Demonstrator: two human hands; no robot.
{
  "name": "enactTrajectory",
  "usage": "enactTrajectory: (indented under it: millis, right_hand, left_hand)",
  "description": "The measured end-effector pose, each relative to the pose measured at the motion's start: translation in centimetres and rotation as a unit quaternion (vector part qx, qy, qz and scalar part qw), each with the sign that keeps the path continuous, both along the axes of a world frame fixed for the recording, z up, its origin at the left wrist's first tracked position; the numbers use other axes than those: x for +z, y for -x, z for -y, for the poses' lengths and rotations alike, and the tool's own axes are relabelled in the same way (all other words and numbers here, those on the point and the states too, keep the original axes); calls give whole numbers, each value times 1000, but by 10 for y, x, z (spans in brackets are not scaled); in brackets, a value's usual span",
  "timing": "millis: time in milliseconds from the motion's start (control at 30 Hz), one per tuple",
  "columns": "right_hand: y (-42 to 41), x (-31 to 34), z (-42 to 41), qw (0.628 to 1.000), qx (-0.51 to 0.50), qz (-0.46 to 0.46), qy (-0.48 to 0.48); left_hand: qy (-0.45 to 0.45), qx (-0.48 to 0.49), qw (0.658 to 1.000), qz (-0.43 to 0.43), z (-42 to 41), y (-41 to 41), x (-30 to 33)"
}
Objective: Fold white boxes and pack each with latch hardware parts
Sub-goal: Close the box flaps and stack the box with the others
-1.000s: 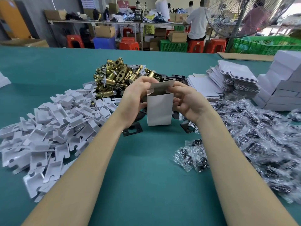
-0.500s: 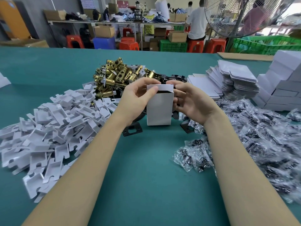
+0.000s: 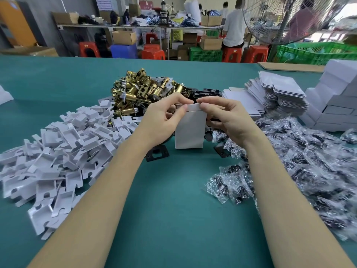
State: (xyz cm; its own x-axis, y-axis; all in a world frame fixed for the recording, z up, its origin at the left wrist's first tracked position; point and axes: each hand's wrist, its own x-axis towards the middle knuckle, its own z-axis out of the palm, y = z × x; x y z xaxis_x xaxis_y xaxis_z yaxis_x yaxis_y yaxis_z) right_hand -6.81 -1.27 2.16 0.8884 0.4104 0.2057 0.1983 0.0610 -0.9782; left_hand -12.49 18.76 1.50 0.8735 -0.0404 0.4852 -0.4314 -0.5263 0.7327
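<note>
A small white box [image 3: 190,130] stands upright on the green table [image 3: 173,200] at the centre. My left hand [image 3: 164,120] holds its left side, thumb and fingertips on the top flap. My right hand [image 3: 229,118] holds the right side and pinches the top edge. The lid lies flat across the top. Behind the box is a heap of brass latch bolts [image 3: 146,89]. Black plates [image 3: 156,154] lie at the foot of the box.
A pile of white cardboard inserts [image 3: 58,149] covers the left. Bagged black screws [image 3: 309,171] spread over the right. Flat box blanks [image 3: 278,93] and folded boxes [image 3: 336,101] are stacked far right. People, stools and a fan stand beyond the table.
The box's top flap, raised and open a second ago, has been pressed down flat; both hands moved up onto the top edge.
</note>
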Motion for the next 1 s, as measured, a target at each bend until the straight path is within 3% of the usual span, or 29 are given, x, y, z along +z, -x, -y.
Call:
enactTrajectory:
  millis: [333,633,1000]
  right_hand:
    - [-6,-3,4,999,30,-13,6]
    - [-8,-5,7,999,46,4,10]
    - [-8,-7,11,997,79,7,24]
  left_hand:
    - [-12,-37,999,-37,-10,1,2]
    - [-33,-21,999,3,-11,-1,-3]
    - [8,-11,999,34,-12,-5,-9]
